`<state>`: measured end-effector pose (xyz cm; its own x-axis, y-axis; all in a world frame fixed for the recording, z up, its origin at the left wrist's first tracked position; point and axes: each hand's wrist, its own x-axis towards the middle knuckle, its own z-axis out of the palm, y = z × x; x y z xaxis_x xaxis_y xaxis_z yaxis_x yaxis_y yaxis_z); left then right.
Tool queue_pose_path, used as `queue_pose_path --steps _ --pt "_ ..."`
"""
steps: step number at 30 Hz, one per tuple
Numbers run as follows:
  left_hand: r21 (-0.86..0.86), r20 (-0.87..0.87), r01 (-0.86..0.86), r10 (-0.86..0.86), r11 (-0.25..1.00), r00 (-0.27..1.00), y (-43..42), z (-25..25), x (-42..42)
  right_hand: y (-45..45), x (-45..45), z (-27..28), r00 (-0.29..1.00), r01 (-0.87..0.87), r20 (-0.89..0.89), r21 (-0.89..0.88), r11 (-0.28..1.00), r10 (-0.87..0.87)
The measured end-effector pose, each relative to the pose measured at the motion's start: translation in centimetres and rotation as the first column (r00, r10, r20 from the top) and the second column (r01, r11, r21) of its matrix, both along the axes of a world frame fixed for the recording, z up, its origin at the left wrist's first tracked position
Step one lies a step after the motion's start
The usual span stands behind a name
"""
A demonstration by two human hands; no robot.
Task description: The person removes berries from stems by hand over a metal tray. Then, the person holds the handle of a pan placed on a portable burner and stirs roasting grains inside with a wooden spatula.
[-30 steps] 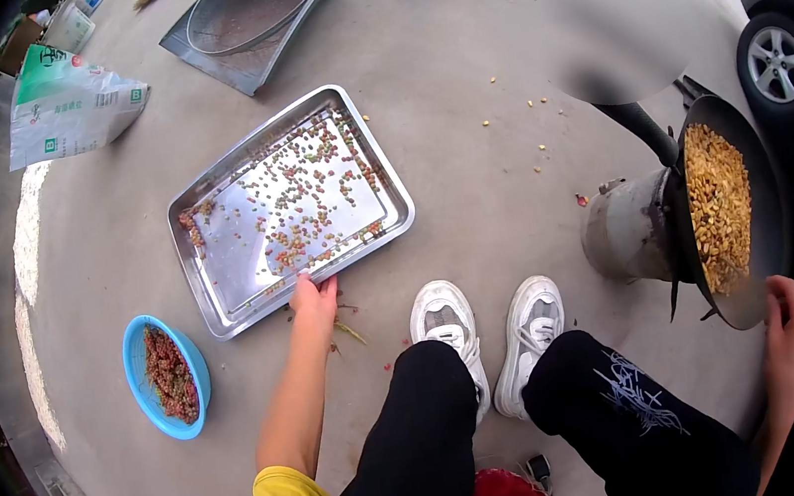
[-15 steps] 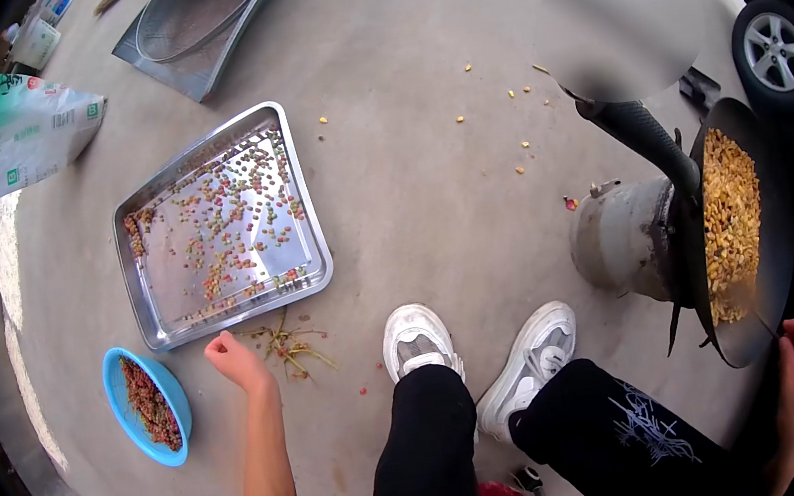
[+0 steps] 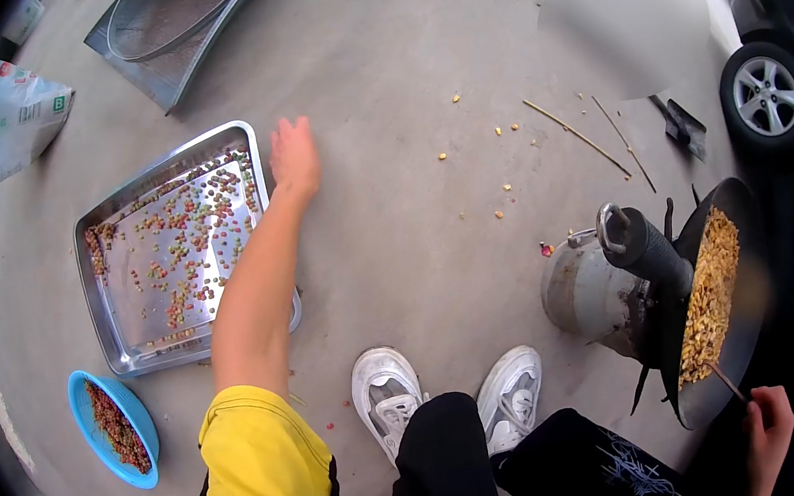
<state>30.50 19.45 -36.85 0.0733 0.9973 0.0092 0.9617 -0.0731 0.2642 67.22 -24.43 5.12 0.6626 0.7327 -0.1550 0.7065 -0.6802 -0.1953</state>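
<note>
My left hand (image 3: 294,161) reaches across the right rim of a metal tray (image 3: 256,151), fingers stretched out with nothing visible in them. Small green and reddish berries (image 3: 180,236) lie scattered in the tray. At the lower right, my right hand (image 3: 771,419) is closed round the thin handle of a utensil (image 3: 726,379). Its other end sits among golden-yellow kernels (image 3: 711,307) in a dark wok (image 3: 713,399); its head is hidden there. Left of my left forearm is a blue basket (image 3: 144,422) of dark reddish berries (image 3: 117,425).
The wok rests over a grey metal cylinder stove (image 3: 579,294) with a black pipe (image 3: 646,250). Two thin sticks (image 3: 578,139), a small shovel (image 3: 682,128) and a car wheel (image 3: 766,97) are beyond. A metal dustpan-shaped tray (image 3: 192,59) and plastic bag (image 3: 9,118) lie upper left.
My left hand has moved from a fist below the tray up past its right rim, and its fingers have opened out. My right hand still holds the utensil. The camera view has shifted.
</note>
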Motion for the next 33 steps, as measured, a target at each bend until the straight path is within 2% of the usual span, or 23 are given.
queue_pose_path --steps 1,3,7,8,10,12,14,16,17,19,20,22,23,25,26,28,29,31,33 --pt "0.073 0.003 0.074 -0.074 0.995 0.997 -0.5 -0.6 0.8 0.0 0.2 0.0 0.998 0.056 -0.042 0.009 0.998 -0.056" --pt "-0.006 0.148 0.210 -0.207 0.978 0.967 -2.4 -1.2 3.7 0.3 0.4 0.0 0.991 0.114 -0.077 0.012 0.993 -0.112" --pt "0.167 0.387 0.514 -0.535 0.841 0.751 -6.7 -1.3 11.6 1.7 0.1 0.5 0.984 0.167 -0.060 0.011 0.986 -0.166" --pt "0.165 0.395 0.524 -0.543 0.836 0.741 -7.3 -1.2 13.0 1.8 0.1 0.7 0.982 0.171 -0.082 0.003 0.985 -0.170" --pt "0.158 0.300 0.641 -0.655 0.751 0.694 -7.9 -0.4 15.3 2.0 0.3 1.1 0.979 0.182 -0.093 -0.005 0.983 -0.181" --pt "0.227 0.315 0.590 -0.632 0.774 0.708 -5.7 0.3 17.8 2.2 0.3 1.3 0.977 0.163 -0.118 -0.106 0.981 -0.175" --pt "0.271 0.328 0.542 -0.606 0.795 0.724 -3.1 -0.7 20.2 2.1 0.0 1.2 0.977 0.168 -0.122 -0.082 0.982 -0.177" --pt "0.454 0.253 0.420 -0.566 0.786 0.785 -0.4 -2.5 22.8 2.1 -0.4 1.3 0.961 0.207 -0.178 -0.033 0.978 -0.210" --pt "0.456 0.255 0.420 -0.568 0.784 0.783 -0.6 -3.2 23.6 2.0 -0.5 1.3 0.962 0.209 -0.175 -0.031 0.977 -0.212" --pt "0.350 0.264 0.652 -0.739 0.673 0.620 -0.6 -3.4 25.7 1.7 -0.8 1.4 0.957 0.201 -0.202 -0.044 0.979 -0.206" --pt "0.357 0.262 0.651 -0.741 0.670 0.619 -0.9 -3.5 26.5 1.6 -0.8 1.6 0.958 0.202 -0.199 -0.036 0.979 -0.205" --pt "0.354 0.301 0.806 -0.874 0.474 0.382 -2.2 -3.6 27.4 1.6 -0.6 1.9 0.957 0.149 -0.224 -0.154 0.977 -0.182" --pt "0.351 0.298 0.803 -0.871 0.481 0.392 -2.3 -3.7 27.7 1.5 -0.6 1.8 0.959 0.147 -0.219 -0.156 0.977 -0.179" --pt "0.362 0.345 0.857 -0.906 0.368 0.244 -2.6 -3.9 27.7 1.8 -0.8 1.7 0.956 0.147 -0.232 -0.150 0.978 -0.179" --pt "0.359 0.348 0.856 -0.904 0.373 0.248 -2.8 -4.2 27.4 2.0 -1.0 1.8 0.952 0.160 -0.238 -0.144 0.976 -0.191" --pt "0.372 0.358 0.881 -0.921 0.292 0.154 -2.9 -3.7 26.8 2.4 -1.1 1.9 0.955 0.159 -0.224 -0.159 0.974 -0.193" --pt "0.369 0.361 0.881 -0.919 0.297 0.159 -3.2 -3.6 26.3 2.6 -1.2 1.8 0.956 0.162 -0.215 -0.176 0.971 -0.198" --pt "0.335 0.460 0.909 -0.885 0.248 0.072 -4.3 -2.8 25.2 3.1 -1.4 1.9 0.956 0.159 -0.218 -0.176 0.971 -0.196" --pt "0.349 0.445 0.910 -0.894 0.225 0.050 -6.0 -2.7 22.9 3.3 -1.6 2.1 0.956 0.161 -0.217 -0.171 0.972 -0.197"
